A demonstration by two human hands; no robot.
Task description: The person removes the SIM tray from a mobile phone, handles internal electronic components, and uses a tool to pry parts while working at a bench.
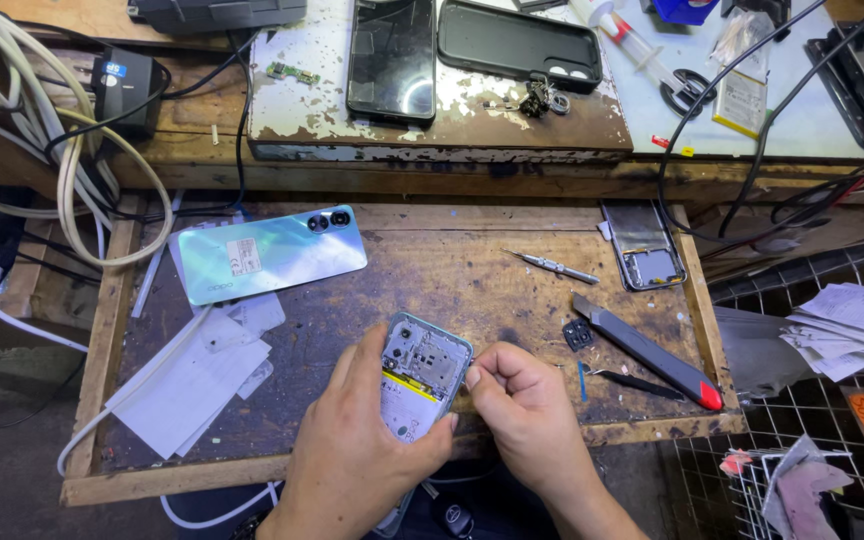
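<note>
Near centre, one opened phone body (418,378) with a yellow strip label is gripped in the left hand (352,460). The right hand (522,410) is pinched narrow at its right edge; what it holds cannot be told. One iridescent back cover (267,253) bearing a white rectangular label lies far left. One screwdriver (555,266) and one red-tipped knife (647,350) lie right. The wooden bench (512,300) is worn and stained.
</note>
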